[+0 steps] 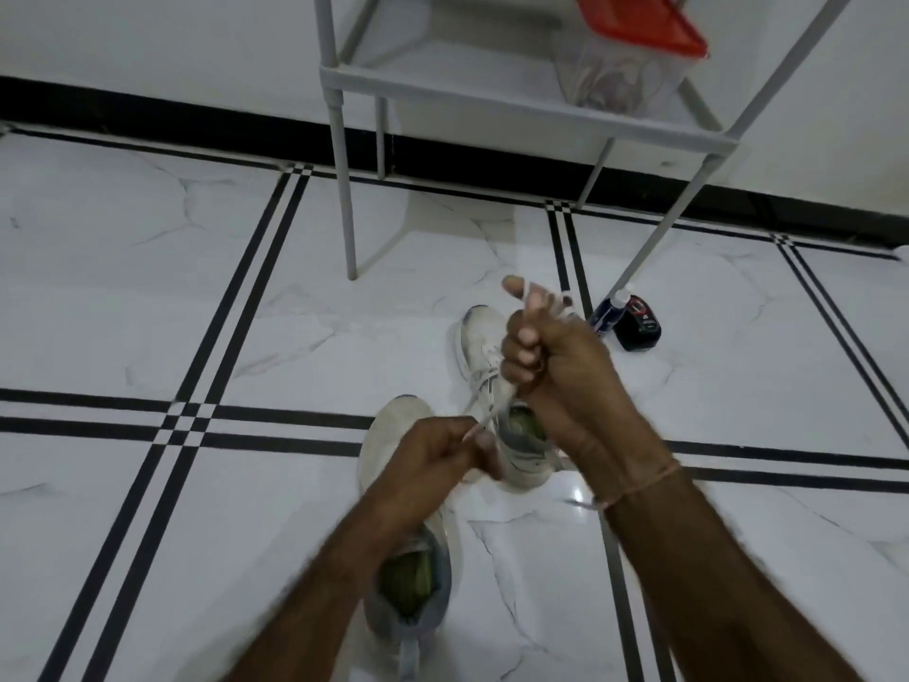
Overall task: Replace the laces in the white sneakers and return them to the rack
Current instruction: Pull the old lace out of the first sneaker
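Observation:
Two white sneakers lie on the marble floor below my hands. The far sneaker (479,344) points away from me; the near sneaker (398,425) lies partly under my left forearm, its green insole showing. A white lace (484,418) runs taut between my hands, above the far sneaker. My left hand (435,452) pinches one end of the lace. My right hand (546,351) grips the lace in a fist, with turns of it wrapped around the raised fingers. The grey rack (344,81) stands behind the shoes.
On the rack's shelf sits a clear container (620,76) with a red lid. A small dark bottle (637,322) and a white-capped bottle (610,310) lie on the floor by the rack's right leg. A black skirting runs along the wall.

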Available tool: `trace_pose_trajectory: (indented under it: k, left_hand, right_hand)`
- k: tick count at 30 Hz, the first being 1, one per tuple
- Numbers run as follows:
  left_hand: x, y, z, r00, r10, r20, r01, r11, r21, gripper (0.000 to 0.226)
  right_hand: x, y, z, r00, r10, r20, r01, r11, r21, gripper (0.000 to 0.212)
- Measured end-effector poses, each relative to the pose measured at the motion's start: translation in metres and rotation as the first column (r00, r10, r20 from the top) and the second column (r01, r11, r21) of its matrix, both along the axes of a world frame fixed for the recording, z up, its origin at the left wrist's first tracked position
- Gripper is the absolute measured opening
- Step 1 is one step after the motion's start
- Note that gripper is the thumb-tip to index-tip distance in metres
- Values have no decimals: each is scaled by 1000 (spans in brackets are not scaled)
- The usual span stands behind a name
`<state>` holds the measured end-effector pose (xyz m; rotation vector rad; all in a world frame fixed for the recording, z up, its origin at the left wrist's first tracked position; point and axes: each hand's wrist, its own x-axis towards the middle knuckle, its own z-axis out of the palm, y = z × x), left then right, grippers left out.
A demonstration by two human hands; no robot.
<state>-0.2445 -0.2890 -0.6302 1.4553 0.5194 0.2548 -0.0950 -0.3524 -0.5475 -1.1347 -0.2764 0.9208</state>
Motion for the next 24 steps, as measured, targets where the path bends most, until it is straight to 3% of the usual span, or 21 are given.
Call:
trace_pose_trajectory:
  k: [2,4,6,8,11,15,18,20,22,23,24]
  left_hand:
    - [-14,21,4,989,149,7,-145,976,-162,29]
    - [-20,35,13,973,229,4,-226,962,-153,34]
    - [-15,39,19,969,245,15,-241,962,-127,37]
    - [-5,33,26,972,236,18,-232,967,-107,36]
    - [1,23,38,970,242,-12,-240,953,-183,41]
    - [4,16,39,971,233,-44,-234,914,-330,51]
    - [10,10,37,978,192,-83,-209,919,-335,52]
    - [8,7,33,983,158,-96,-181,925,-335,44]
    - [3,6,26,980,149,-134,-185,928,-324,39]
    - [1,6,24,975,153,-158,-198,926,-321,39]
    - [1,7,23,973,160,-169,-209,920,-331,38]
  right_hand:
    - [27,-15,11,941,-12,337,65,987,-145,26]
    - [30,-27,12,844,121,523,28,963,-267,26]
    - [6,-29,1,782,306,544,-135,934,-330,26]
    - [-21,-25,-14,770,355,530,-204,924,-322,23]
    - [-40,-18,-31,865,176,469,-96,977,-190,16]
    - [-44,-22,-39,870,29,493,46,989,-140,12]
    - [-46,-23,-37,932,-77,353,127,985,-121,28]
    - [-36,-24,-24,975,-194,107,206,972,-115,38]
    - [-20,-26,-12,952,-269,-143,268,963,-33,52]
    - [-14,-28,-9,935,-290,-206,295,956,-7,48]
    - [-11,-30,-9,943,-284,-172,284,958,-20,38]
